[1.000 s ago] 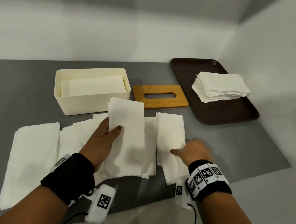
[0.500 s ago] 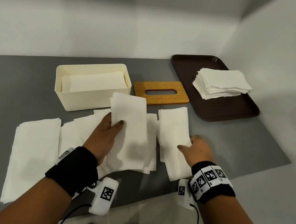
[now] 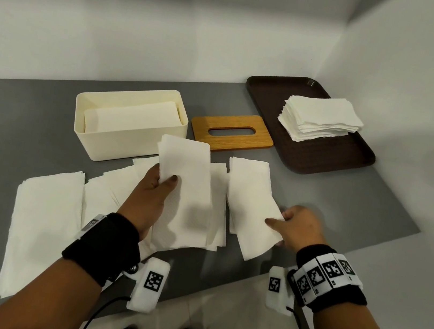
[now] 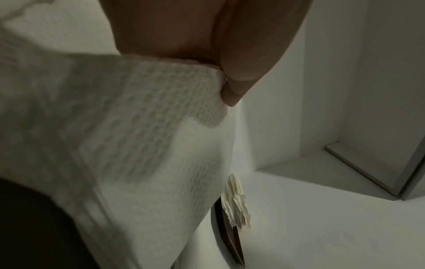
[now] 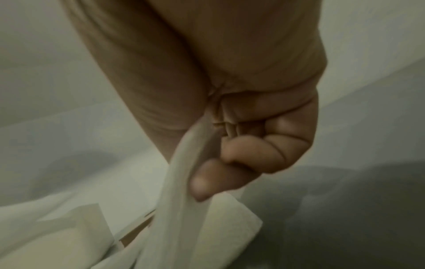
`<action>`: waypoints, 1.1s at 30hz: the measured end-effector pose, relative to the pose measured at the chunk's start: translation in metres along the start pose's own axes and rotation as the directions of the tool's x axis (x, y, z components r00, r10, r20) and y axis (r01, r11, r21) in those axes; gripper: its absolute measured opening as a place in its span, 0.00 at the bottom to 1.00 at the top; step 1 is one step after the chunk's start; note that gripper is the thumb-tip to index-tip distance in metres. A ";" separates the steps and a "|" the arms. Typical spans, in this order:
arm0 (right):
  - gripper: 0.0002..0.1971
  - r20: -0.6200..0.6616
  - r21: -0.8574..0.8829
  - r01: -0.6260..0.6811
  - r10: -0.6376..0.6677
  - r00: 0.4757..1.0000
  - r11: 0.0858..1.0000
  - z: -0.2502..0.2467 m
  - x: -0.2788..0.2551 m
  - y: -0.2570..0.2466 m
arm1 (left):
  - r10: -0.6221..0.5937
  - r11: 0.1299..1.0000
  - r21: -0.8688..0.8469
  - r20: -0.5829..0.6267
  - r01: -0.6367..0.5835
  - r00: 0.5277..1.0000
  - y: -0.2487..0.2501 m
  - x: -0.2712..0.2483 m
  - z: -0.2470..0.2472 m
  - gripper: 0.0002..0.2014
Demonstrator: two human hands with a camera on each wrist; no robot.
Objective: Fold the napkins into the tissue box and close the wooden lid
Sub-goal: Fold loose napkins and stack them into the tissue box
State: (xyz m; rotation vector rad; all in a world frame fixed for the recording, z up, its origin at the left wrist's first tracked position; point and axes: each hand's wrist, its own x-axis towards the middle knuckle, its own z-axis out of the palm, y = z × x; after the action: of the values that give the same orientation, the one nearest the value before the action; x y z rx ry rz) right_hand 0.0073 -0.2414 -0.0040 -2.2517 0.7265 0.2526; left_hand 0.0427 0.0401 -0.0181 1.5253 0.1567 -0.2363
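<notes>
Taking the cream tissue box (image 3: 130, 134) as the landmark: it sits open on the grey mat (image 3: 357, 213), its long axis running left to right, with a folded napkin already lying lengthwise inside. In front of it and to its left lies a flat pile of napkins (image 3: 43, 223), long axis running toward the person. Just in front of the box, the left hand (image 3: 146, 198) holds a folded napkin (image 3: 185, 196) with thumb on top and fingers beneath; its long axis points away from the person, its far end reaching the box's front wall. To the right of that, the right hand (image 3: 296, 229) pinches the near end of a second folded napkin (image 3: 252, 203) between thumb and curled fingers, and it too points away. Right of the box the wooden lid (image 3: 231, 132) lies flat, slot up, long axis left to right. Farther right, a dark tray (image 3: 323, 163) carries a napkin stack (image 3: 321, 118).
</notes>
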 end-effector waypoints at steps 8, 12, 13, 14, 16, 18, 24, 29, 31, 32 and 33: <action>0.03 0.023 0.449 0.049 -0.066 0.998 0.892 -0.022 -0.011 -0.008 | -0.074 0.996 -0.051 0.011 0.075 0.997 0.004 -0.005 0.010 0.15; 0.07 0.024 0.726 0.117 -0.195 0.981 0.678 -0.026 -0.023 -0.023 | -0.122 0.984 -0.126 0.027 0.124 0.992 0.008 -0.008 0.016 0.11; 0.09 0.031 0.768 0.117 -0.220 0.975 0.629 -0.023 -0.025 -0.027 | -0.137 0.978 -0.154 0.033 0.141 0.990 0.009 -0.009 0.019 0.11; 0.09 0.042 0.796 0.115 -0.244 0.969 0.594 -0.018 -0.027 -0.031 | -0.155 0.970 -0.184 0.039 0.159 0.987 0.010 -0.009 0.021 0.11; 0.08 0.072 0.819 0.095 -0.267 0.961 0.565 -0.003 -0.030 -0.036 | -0.175 0.954 -0.237 0.062 0.185 0.983 0.012 -0.010 0.027 0.12; 0.06 0.111 0.805 0.079 -0.280 0.954 0.589 0.016 -0.034 -0.038 | -0.193 0.940 -0.273 0.063 0.203 0.979 0.012 -0.010 0.030 0.13; 0.05 0.148 0.691 0.108 -0.287 0.946 0.714 0.056 -0.041 -0.031 | -0.209 0.942 -0.272 -0.019 0.196 0.978 0.012 -0.010 0.034 0.14; 0.05 0.175 0.664 0.095 -0.278 0.945 0.742 0.065 -0.045 -0.030 | -0.223 0.940 -0.266 -0.006 0.214 0.975 0.014 -0.013 0.038 0.19; 0.05 0.178 0.650 0.099 -0.278 0.944 0.754 0.066 -0.046 -0.030 | -0.199 0.955 -0.228 -0.018 0.190 0.980 0.013 -0.012 0.037 0.21; 0.05 0.177 0.643 0.107 -0.283 0.943 0.759 0.066 -0.045 -0.030 | -0.183 0.963 -0.205 -0.020 0.175 0.983 0.012 -0.011 0.036 0.21; 0.05 0.176 0.636 0.114 -0.287 0.942 0.763 0.067 -0.045 -0.029 | -0.165 0.970 -0.182 -0.023 0.158 0.986 0.010 -0.010 0.036 0.20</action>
State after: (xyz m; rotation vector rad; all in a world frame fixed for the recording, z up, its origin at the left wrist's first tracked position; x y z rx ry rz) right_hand -0.0105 -0.1584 -0.0164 -1.5993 0.3404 0.1691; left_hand 0.0334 0.0052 -0.0045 1.3387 0.3252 -0.3141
